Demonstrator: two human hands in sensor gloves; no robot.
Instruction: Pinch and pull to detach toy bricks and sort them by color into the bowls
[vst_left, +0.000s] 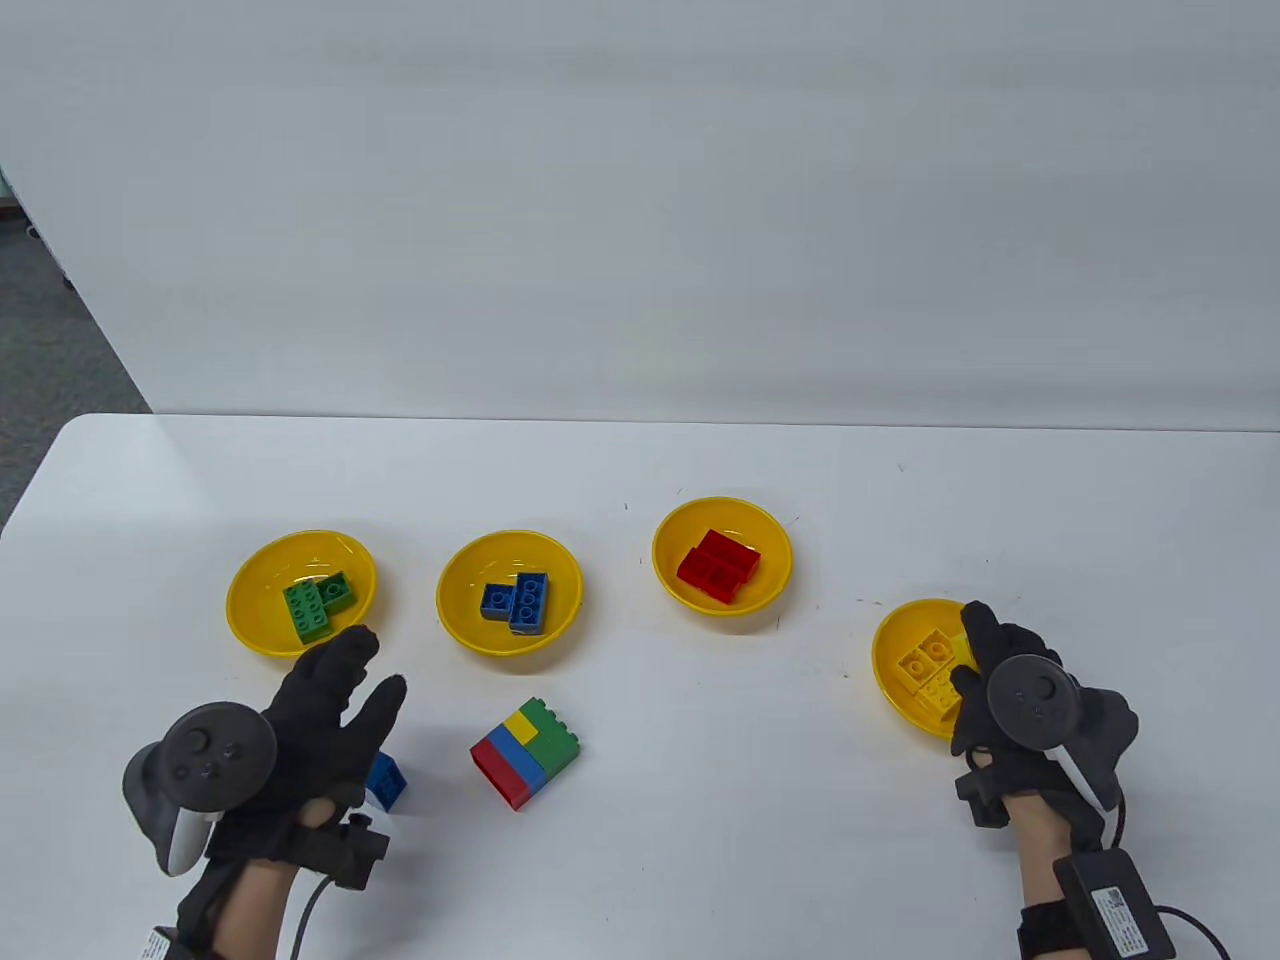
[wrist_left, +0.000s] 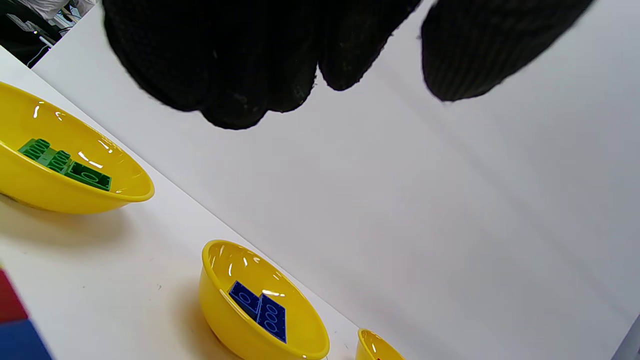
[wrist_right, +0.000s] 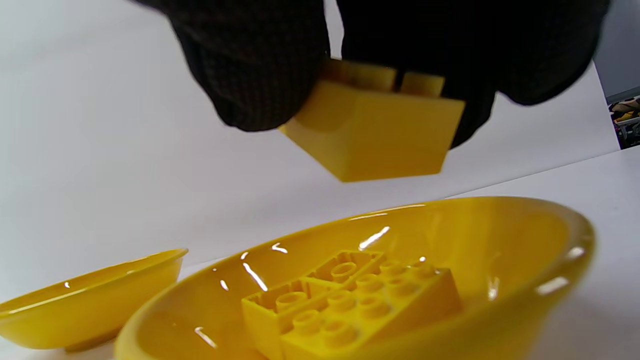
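Note:
My right hand (vst_left: 975, 660) hovers over the rightmost yellow bowl (vst_left: 890, 660) and pinches a yellow brick (wrist_right: 380, 132) just above it. Yellow bricks (wrist_right: 350, 300) lie inside that bowl (wrist_right: 550, 235). A stack of joined bricks (vst_left: 526, 750), red, blue, yellow and green, lies on the table in the middle. My left hand (vst_left: 345, 680) floats with straight fingers (wrist_left: 235, 75) near the green bowl, holding nothing. A loose blue brick (vst_left: 385, 782) lies on the table beside that hand, half hidden by it.
Three more yellow bowls stand in a row: one with green bricks (vst_left: 300, 592), one with blue bricks (vst_left: 510, 592), one with red bricks (vst_left: 722, 565). The table's far edge (vst_left: 640, 420) runs behind them, with a grey wall beyond.

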